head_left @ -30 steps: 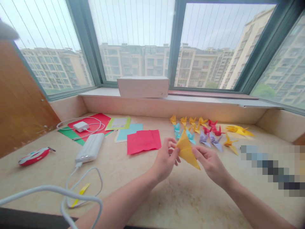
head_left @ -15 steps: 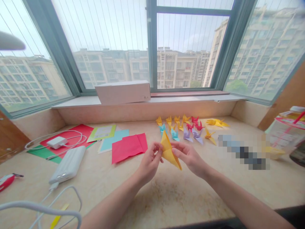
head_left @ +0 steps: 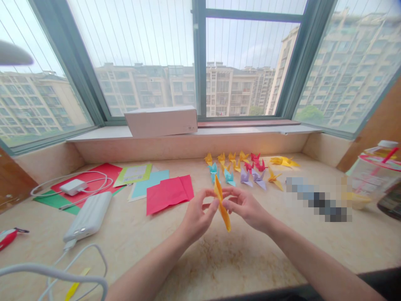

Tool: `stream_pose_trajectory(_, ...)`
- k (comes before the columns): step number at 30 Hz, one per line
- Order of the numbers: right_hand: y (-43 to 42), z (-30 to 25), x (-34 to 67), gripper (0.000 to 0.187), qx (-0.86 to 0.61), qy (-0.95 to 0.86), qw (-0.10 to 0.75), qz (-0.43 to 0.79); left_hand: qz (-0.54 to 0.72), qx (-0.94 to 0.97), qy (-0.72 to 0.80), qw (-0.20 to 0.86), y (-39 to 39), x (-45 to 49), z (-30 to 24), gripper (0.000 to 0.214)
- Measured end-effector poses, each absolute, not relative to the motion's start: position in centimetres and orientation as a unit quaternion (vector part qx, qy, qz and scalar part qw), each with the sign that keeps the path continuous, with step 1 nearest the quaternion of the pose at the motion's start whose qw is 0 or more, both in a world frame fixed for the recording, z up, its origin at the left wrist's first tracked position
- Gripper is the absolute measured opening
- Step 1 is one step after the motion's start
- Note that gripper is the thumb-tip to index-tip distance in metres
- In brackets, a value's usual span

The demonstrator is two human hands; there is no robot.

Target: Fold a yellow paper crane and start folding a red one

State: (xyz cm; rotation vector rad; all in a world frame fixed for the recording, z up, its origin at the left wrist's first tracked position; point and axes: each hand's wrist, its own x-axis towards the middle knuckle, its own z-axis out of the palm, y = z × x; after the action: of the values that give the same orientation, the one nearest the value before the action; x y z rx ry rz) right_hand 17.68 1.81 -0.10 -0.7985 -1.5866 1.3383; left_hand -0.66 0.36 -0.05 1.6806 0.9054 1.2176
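A folded yellow-orange paper piece [head_left: 222, 205] hangs edge-on above the stone desk [head_left: 219, 259], long and narrow with a pointed lower tip. My left hand [head_left: 197, 215] pinches its left side and my right hand [head_left: 246, 207] pinches its right side, fingers of both closed on the paper. Just behind, several finished paper cranes [head_left: 242, 167] in yellow, blue, purple and red stand in rows. A loose pink-red paper sheet [head_left: 169, 193] lies to the left of my hands.
Coloured sheets [head_left: 138, 177], a white charger with cable [head_left: 73, 186] and a white power bank [head_left: 89, 217] lie at the left. A white box [head_left: 161, 121] sits on the window sill. A clear plastic cup with a red straw [head_left: 374, 171] stands at the right.
The view swung right, then settled. In my hands the yellow paper has turned from showing its broad triangular face to standing edge-on and narrow.
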Motion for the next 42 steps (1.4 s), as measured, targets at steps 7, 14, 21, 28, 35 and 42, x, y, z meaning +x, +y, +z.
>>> stream_pose_trajectory(7, 2.3, -0.3, 18.1, 0.047, -0.308, -0.656, 0.404, 0.558, 0.48, 0.692, 0.348, 0.411, 0.2, -0.9, 0.2, 0.025)
stream_pose_trajectory(14, 2.4, -0.5, 18.2, 0.044, -0.301, -0.671, 0.378, 0.562, 0.48, 0.683, 0.354, 0.421, 0.8, -0.8, -0.5, 0.03)
stream_pose_trajectory(21, 2.5, -0.3, 18.5, 0.041, -0.318, -0.669, 0.366, 0.562, 0.456, 0.706, 0.384, 0.383, 0.7, -0.9, -0.5, 0.032)
stream_pose_trajectory(28, 2.4, 0.1, 18.7, 0.037, -0.312, -0.69, 0.389, 0.525, 0.461, 0.696, 0.358, 0.418, 0.6, -0.8, -0.4, 0.028)
stream_pose_trajectory(35, 2.4, -0.2, 18.4, 0.028, -0.351, -0.719, 0.427, 0.422, 0.497, 0.657, 0.333, 0.459, 0.7, -0.4, -0.5, 0.02)
stream_pose_trajectory(42, 2.0, -1.6, 17.1, 0.025, -0.403, -0.763, 0.456, 0.219, 0.498, 0.72, 0.362, 0.32, 0.9, -0.3, -1.7, 0.05)
